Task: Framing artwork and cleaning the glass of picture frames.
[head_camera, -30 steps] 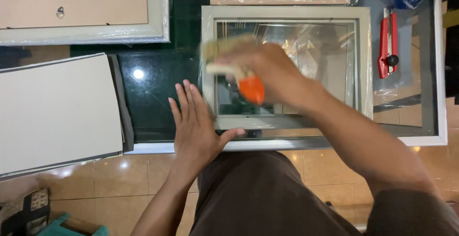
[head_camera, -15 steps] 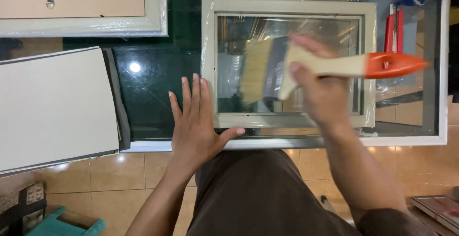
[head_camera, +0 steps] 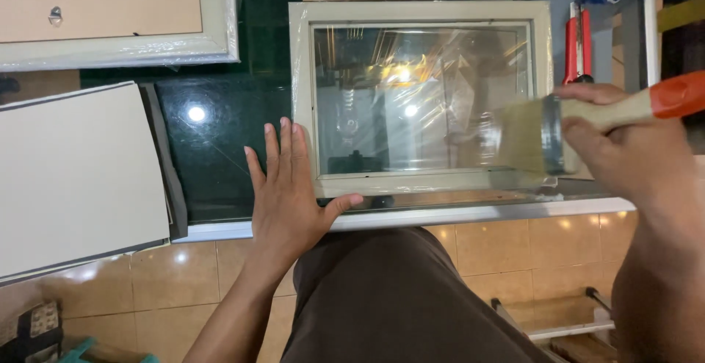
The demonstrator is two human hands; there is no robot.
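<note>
Two hands over the dark glass table (head_camera: 220, 142) here: the left hand (head_camera: 290, 194) lies flat and open, fingers together and pointing away, thumb stretched along the near edge of the pale picture frame (head_camera: 301, 98), gripping nothing, just pressing down beside the frame's lower left corner. The right hand (head_camera: 624, 150) is closed around the wooden handle of a wide paintbrush (head_camera: 558, 131), orange at its tip, with the bristles lying over the frame's lower right corner. The frame sits glass-up at the table's near edge, reflecting lights. A grey board (head_camera: 73, 179) lies to the left, another frame (head_camera: 117, 18) at upper left, and a red cutter (head_camera: 578, 43) just beyond the brush.
</note>
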